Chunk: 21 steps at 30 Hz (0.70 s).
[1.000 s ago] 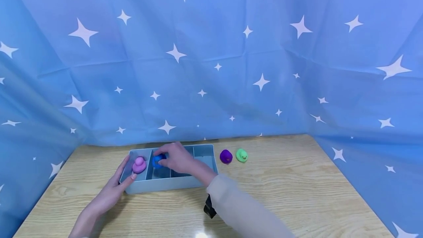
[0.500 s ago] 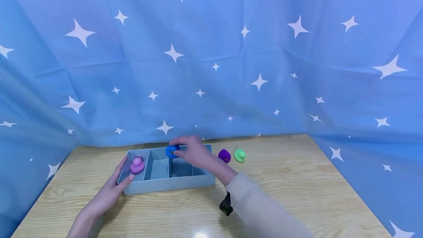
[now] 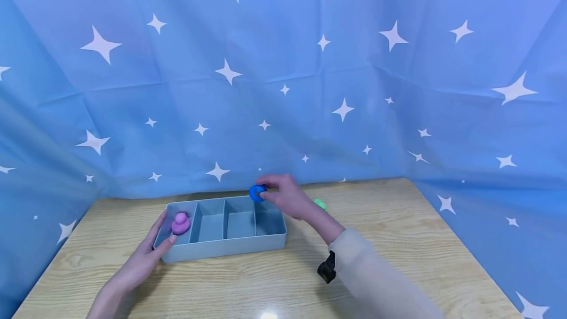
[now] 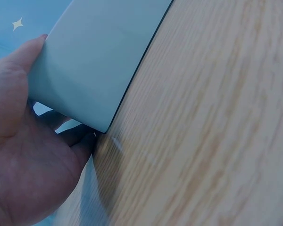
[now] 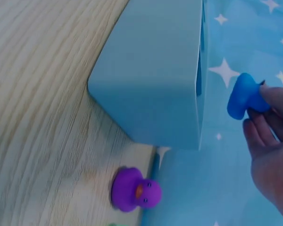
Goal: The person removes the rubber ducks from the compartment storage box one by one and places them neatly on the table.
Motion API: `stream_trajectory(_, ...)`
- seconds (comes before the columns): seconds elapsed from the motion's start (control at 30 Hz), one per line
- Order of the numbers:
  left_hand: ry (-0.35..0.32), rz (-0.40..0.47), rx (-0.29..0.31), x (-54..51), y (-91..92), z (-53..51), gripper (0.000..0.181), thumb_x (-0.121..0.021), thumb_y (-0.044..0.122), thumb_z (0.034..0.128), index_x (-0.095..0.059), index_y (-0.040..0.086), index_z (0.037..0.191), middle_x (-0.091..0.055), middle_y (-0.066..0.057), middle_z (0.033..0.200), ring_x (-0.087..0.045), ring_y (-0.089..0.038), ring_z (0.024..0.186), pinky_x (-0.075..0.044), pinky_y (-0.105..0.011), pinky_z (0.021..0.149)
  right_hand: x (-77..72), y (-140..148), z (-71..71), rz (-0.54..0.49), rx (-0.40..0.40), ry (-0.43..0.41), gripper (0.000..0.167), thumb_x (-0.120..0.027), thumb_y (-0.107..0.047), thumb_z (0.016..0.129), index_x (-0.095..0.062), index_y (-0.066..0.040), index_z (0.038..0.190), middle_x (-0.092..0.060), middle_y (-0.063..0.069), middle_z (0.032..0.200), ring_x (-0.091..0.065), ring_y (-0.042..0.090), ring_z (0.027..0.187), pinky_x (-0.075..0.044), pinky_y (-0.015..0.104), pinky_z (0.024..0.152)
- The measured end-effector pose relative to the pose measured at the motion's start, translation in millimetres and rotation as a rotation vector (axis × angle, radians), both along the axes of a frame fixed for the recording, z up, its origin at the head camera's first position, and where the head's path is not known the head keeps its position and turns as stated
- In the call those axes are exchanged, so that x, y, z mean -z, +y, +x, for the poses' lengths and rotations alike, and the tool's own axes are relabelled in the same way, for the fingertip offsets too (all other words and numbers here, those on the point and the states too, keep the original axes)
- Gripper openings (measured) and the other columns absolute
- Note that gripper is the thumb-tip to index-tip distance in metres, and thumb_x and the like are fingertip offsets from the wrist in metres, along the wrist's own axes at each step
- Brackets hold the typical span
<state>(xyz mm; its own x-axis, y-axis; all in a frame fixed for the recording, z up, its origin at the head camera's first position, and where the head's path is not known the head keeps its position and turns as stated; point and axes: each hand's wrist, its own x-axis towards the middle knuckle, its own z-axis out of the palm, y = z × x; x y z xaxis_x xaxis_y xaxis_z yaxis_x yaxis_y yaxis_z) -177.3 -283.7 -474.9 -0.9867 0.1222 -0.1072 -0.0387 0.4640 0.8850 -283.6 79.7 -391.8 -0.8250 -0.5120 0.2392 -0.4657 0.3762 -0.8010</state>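
Right hand: pinches a small rounded blue toy between thumb and fingers.
Blue toy: held above the rear rim, near the divider between third and fourth compartments, counted from the left.
Left hand: spread around the near-left corner of a long grey-blue four-compartment tray, thumb at the rim, gripping it.
Leftmost compartment: a pink toy duck.
Beyond the tray's right end: a purple toy duck, lying on the pale wood-grain table.
Obstruction: right hand and forearm hide the purple duck from the head view and partly cover a light-green toy.
Backdrop: blue star-patterned sheet.
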Motion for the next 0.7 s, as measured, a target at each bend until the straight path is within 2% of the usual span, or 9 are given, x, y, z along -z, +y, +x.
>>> stream_trajectory(0.1,-0.002,0.001,0.002,0.0,0.3,0.0,0.083,-0.050,0.036,0.1088,0.011,0.028,0.165,0.011,-0.029,0.166,0.007,-0.061,0.146,-0.005,-0.083,0.106,-0.9,9,-0.3,-0.004,0.011,0.018,0.030,-0.067,0.001,0.097,-0.071,0.001,0.127,-0.067,0.017,0.131,-0.064,0.036,0.121,-0.057,0.041,0.096)
stream_trajectory(0.37,-0.023,-0.013,0.005,-2.8,-0.7,-1.3,0.084,-0.049,0.038,0.1090,0.012,0.026,0.165,0.012,-0.028,0.167,0.008,-0.060,0.147,-0.005,-0.083,0.107,-1.7,22,-2.8,0.037,0.041,0.071,0.030,-0.070,0.003,0.094,-0.071,0.003,0.125,-0.069,0.019,0.126,-0.069,0.036,0.114,-0.058,0.038,0.092)
stream_trajectory(0.5,-0.031,-0.017,0.004,-2.4,-1.1,-2.2,0.084,-0.049,0.039,0.1090,0.013,0.028,0.164,0.013,-0.028,0.166,0.009,-0.060,0.147,-0.005,-0.083,0.106,-2.7,27,-2.1,0.043,0.024,0.067,0.031,-0.069,0.003,0.095,-0.070,0.006,0.125,-0.068,0.020,0.127,-0.068,0.037,0.113,-0.058,0.038,0.093)
stream_trajectory(0.7,-0.030,-0.018,0.005,-0.9,-0.7,-1.7,0.084,-0.049,0.038,0.1091,0.013,0.028,0.164,0.013,-0.028,0.167,0.009,-0.059,0.147,-0.006,-0.083,0.106,-8.3,38,2.4,0.039,0.029,0.039,0.030,-0.069,0.002,0.096,-0.070,0.004,0.125,-0.069,0.019,0.127,-0.068,0.037,0.115,-0.058,0.038,0.093)
